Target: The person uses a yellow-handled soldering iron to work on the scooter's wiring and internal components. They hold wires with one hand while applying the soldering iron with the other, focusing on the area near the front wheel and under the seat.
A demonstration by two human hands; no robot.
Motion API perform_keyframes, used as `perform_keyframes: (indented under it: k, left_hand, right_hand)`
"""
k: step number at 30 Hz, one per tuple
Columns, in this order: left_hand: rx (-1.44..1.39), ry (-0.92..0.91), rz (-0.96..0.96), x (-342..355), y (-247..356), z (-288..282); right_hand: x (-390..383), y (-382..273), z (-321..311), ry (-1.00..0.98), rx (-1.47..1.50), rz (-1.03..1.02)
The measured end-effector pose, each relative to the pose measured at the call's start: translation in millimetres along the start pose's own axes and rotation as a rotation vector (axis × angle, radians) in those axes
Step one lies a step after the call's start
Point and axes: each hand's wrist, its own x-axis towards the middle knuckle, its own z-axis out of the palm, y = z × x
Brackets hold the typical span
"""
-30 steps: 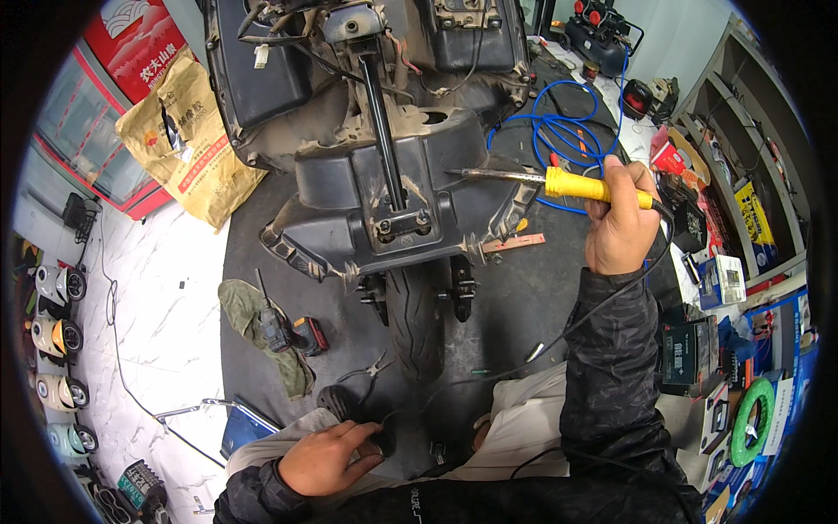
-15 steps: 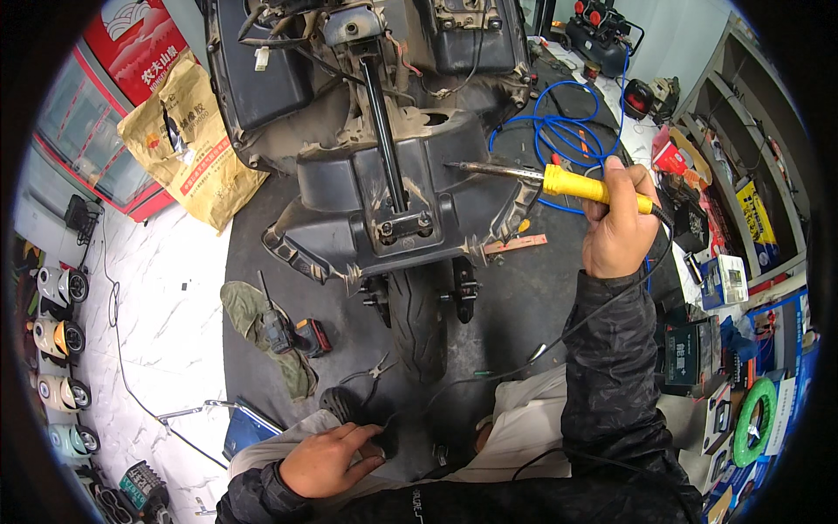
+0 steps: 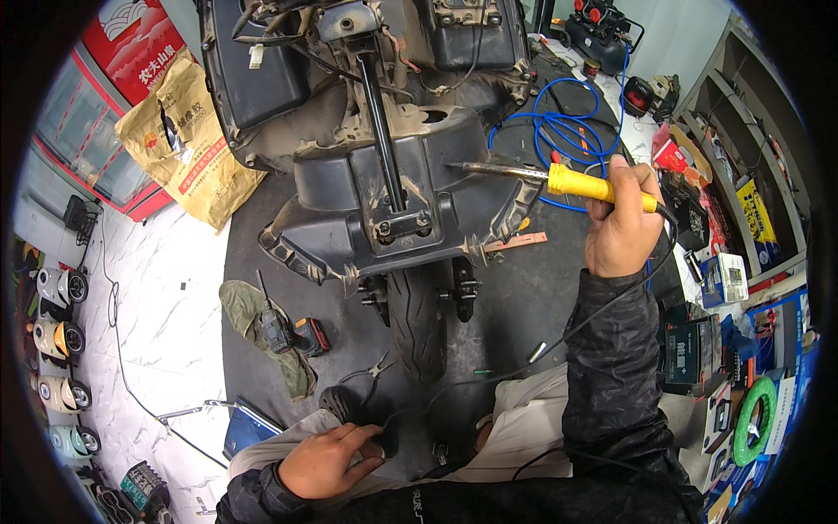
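In my right hand (image 3: 623,225) is a yellow-handled soldering iron (image 3: 587,185), my fingers wrapped round its grip. Its dark metal tip reaches left over the black plastic front cover (image 3: 340,185) of a dismantled scooter; whether it touches the plastic I cannot tell. The iron's black cord (image 3: 559,339) loops down past my right sleeve toward my left knee. My left hand (image 3: 321,465) lies on that knee, fingers loosely stretched, near the cord. Below the cover stands the scooter's front wheel (image 3: 417,327), with a black metal tube (image 3: 381,131) rising above it.
Pliers (image 3: 375,371), a cordless drill (image 3: 312,337) and a green cloth (image 3: 297,371) lie on the dark mat. A blue hose (image 3: 543,131) coils at right. Beyond are a yellow paper sack (image 3: 209,179), shelves (image 3: 742,96) and a battery box (image 3: 690,354). Small model scooters (image 3: 59,339) line the left.
My right hand and the soldering iron have shifted very slightly to the right. The left hand stays on the knee.
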Motion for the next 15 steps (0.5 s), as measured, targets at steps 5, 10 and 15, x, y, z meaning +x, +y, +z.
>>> perform_keyframes:
  k: [5, 10, 15]
  left_hand:
    - [-0.002, -0.007, -0.010, 0.3, 1.1, -0.6]
    - [-0.028, 0.000, -0.008, 0.8, 1.2, -0.2]
    - [-0.017, 0.008, -0.007, 1.0, 1.3, 0.4]
  right_hand:
    - [2.7, 1.2, -2.3, 0.002, 0.029, -0.038]
    - [0.9, 4.7, -0.6, 0.029, 0.041, 0.004]
    - [1.1, 4.9, -2.4, 0.006, 0.042, 0.014]
